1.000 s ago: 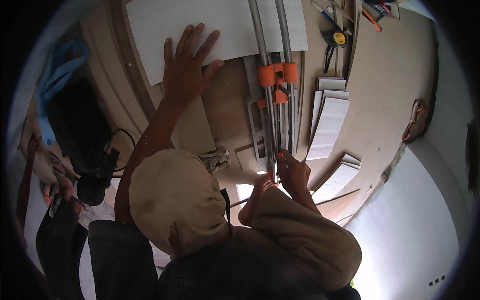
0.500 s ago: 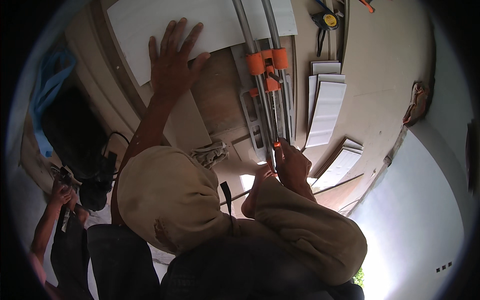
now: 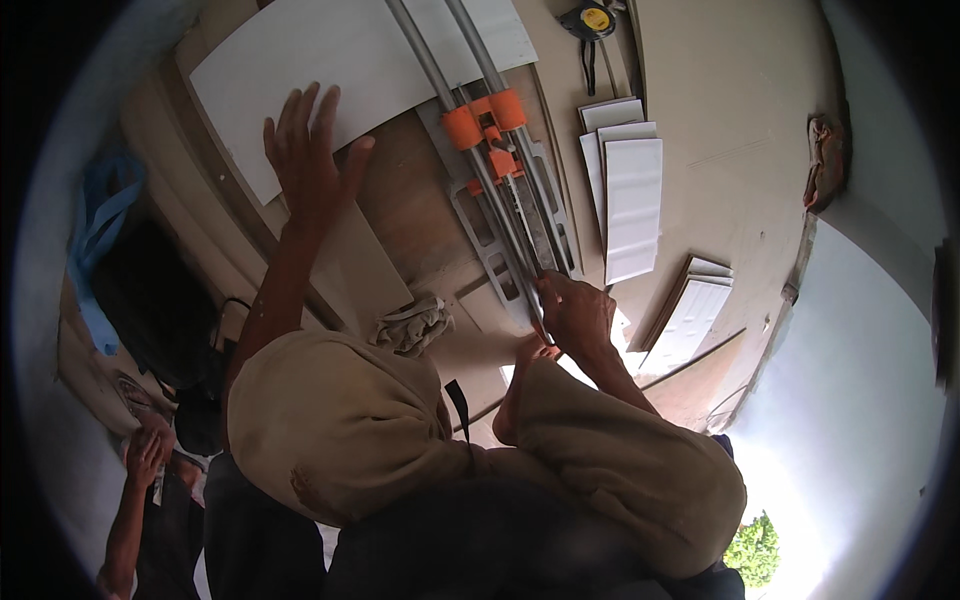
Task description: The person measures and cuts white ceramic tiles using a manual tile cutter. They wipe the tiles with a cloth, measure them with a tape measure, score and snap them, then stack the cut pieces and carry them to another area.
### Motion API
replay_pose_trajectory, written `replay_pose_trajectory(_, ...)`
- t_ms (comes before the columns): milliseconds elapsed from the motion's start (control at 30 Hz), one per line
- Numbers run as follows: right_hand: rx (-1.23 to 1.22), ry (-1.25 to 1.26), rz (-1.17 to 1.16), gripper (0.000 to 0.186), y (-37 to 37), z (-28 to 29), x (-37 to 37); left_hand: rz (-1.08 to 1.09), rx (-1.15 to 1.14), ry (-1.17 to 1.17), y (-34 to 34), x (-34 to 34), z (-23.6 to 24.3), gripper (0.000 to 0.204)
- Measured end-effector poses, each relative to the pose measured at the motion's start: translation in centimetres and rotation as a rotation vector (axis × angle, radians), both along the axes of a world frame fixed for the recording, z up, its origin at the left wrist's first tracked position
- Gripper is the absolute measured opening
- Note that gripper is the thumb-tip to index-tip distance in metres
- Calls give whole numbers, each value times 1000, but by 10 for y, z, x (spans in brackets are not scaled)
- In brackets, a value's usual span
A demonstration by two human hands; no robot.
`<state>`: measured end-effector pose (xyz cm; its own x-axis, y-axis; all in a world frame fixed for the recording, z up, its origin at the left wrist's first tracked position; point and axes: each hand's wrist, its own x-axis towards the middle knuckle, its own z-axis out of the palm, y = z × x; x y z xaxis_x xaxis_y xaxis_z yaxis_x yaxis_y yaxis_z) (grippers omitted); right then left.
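- Orange carriage (image 3: 502,162) on two steel rails, head view: part of a long tile cutter (image 3: 503,215) that runs from the top edge down to near the person's bare foot (image 3: 522,378). Carriage sits just beyond the near edge of a large white tile (image 3: 370,70); rails pass over that tile.
- Right hand (image 3: 578,310): fingers curled closed around the near end of the cutter's thin handle; the gripped part is hidden under them.
- Left hand (image 3: 308,165): fingers spread, thumb held out to the side, grasping nothing. Lies over the tile's near left edge; cannot tell whether the palm touches it.
- Brown board (image 3: 385,195) between the left forearm and the cutter. Crumpled grey rag (image 3: 412,325) near the person's raised left knee, trousers khaki.
- Right of the cutter: narrow white strips (image 3: 632,205) in an overlapping stack; a second stack (image 3: 692,308) nearer the right knee. Yellow-and-black tape measure (image 3: 592,20) up by the top edge.
- Far left: black bag (image 3: 165,305), blue strap (image 3: 100,255) alongside.
- Lower left: another person's hand (image 3: 150,452), its hold too dim to tell.
- Lower right: green foliage (image 3: 755,550) in bright light beside a pale wall (image 3: 850,370).
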<state>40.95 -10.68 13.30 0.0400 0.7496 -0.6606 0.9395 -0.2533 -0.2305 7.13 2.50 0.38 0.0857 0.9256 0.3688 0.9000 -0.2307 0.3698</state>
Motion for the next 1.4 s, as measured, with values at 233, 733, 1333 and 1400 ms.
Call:
replay_pose_trajectory(233,70,58,82,24,0,-4,4,-883,-114,-79,-35,108,56,23)
replay_pose_trajectory(733,373,309,-214,23,-39,19,28,-976,-201,136,-25,150,58,26)
replay_pose_trajectory(1333,67,862,-829,48,-118,-8,49,-500,-206,-564,-72,139,44,14)
replay_pose_trajectory(1400,-30,883,-861,52,-109,2,51,-350,-601,-687,-90,134,54,20)
